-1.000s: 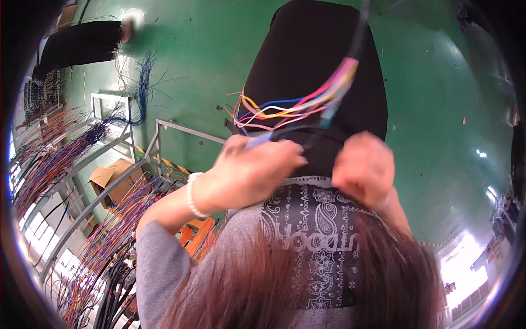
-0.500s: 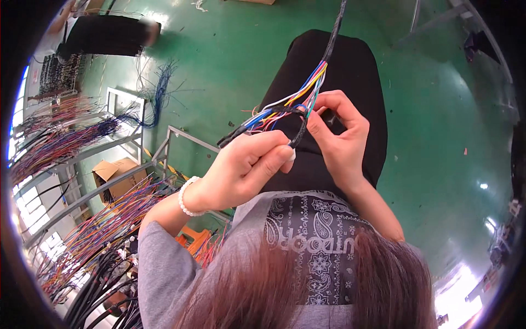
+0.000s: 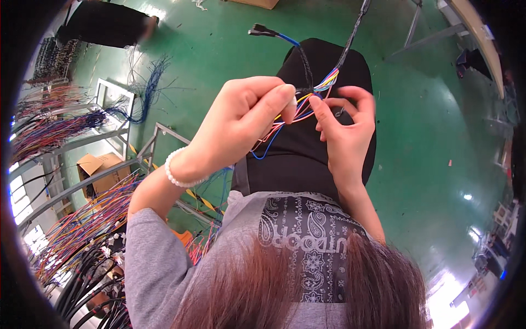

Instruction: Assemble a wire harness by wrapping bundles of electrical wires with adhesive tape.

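Observation:
A wire harness [image 3: 327, 82] runs down from the upper right, its black sleeve opening into thin yellow, pink, blue and white wires. From the junction a black-wrapped branch [image 3: 304, 61] rises to a dark connector [image 3: 263, 30] at its tip. My left hand [image 3: 246, 120] is closed in a pinch on a short black strip of the harness beside the junction; a white bit shows at its fingertips. Loose wire ends [image 3: 268, 143] hang below it. With its thumb against the coloured wires, my right hand [image 3: 348, 123] grips the junction from the right; its index finger is blurred.
Under the harness is a black padded seat [image 3: 307, 170]. To the left, metal frames [image 3: 159, 131] carry bundles of coloured wires [image 3: 82, 225], with a cardboard box [image 3: 104, 170] among them. A person in dark clothing [image 3: 104, 24] is at the upper left.
My left hand has moved up, and the connector branch has swung from lower left to point upward. My right hand stays near the junction, its index finger lifted slightly.

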`<control>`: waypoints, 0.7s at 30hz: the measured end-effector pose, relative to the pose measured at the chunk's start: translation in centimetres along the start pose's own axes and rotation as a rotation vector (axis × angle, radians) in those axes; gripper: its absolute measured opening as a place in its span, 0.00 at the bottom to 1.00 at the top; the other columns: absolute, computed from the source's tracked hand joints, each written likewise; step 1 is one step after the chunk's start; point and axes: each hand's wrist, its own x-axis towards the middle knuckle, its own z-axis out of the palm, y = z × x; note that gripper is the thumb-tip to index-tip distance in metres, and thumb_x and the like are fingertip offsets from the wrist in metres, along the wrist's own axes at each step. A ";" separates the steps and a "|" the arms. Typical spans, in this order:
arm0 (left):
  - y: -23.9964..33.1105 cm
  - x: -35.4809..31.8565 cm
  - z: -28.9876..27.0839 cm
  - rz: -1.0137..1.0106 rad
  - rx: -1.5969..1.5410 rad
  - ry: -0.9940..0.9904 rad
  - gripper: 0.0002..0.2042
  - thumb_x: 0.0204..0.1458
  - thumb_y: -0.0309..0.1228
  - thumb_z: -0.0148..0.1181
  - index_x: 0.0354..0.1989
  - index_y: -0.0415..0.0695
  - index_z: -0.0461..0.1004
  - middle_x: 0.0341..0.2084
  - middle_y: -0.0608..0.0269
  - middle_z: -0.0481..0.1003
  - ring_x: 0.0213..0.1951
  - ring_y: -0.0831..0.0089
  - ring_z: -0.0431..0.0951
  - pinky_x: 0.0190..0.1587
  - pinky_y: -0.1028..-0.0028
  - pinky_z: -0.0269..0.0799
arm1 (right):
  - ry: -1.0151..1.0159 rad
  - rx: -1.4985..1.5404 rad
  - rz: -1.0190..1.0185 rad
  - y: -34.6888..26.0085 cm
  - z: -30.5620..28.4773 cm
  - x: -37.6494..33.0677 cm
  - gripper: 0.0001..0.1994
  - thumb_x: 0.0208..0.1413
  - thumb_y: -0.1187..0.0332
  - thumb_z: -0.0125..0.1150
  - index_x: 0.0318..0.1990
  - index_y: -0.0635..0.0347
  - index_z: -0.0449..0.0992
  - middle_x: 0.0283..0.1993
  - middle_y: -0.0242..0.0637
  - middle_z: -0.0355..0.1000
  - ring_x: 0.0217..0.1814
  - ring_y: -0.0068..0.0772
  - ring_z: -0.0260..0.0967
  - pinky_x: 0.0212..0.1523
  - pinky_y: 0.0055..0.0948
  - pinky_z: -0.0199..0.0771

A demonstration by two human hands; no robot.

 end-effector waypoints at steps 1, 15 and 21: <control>-0.3 0.3 -0.1 0.023 0.024 -0.014 0.17 0.63 0.35 0.48 0.24 0.39 0.72 0.13 0.77 0.61 0.17 0.90 0.57 0.19 0.82 0.51 | 0.017 0.048 -0.007 -0.1 0.2 -0.2 0.19 0.52 0.73 0.67 0.46 0.66 0.63 0.31 0.36 0.74 0.19 0.16 0.64 0.15 0.14 0.59; -0.7 6.9 -1.3 -0.022 -0.399 -0.124 0.21 0.65 0.45 0.44 0.34 0.37 0.71 0.13 0.78 0.57 0.15 0.88 0.54 0.17 0.83 0.46 | -0.614 0.232 0.589 0.6 2.3 -3.2 0.12 0.62 0.64 0.56 0.36 0.66 0.76 0.30 0.36 0.74 0.24 0.21 0.69 0.25 0.24 0.73; -3.7 5.1 -0.5 0.183 -0.615 0.074 0.29 0.64 0.53 0.36 0.58 0.38 0.58 0.38 0.57 0.73 0.42 0.72 0.72 0.48 0.73 0.69 | -0.475 0.210 0.257 -3.1 1.4 4.0 0.15 0.65 0.60 0.51 0.34 0.63 0.76 0.21 0.28 0.66 0.18 0.17 0.59 0.18 0.19 0.59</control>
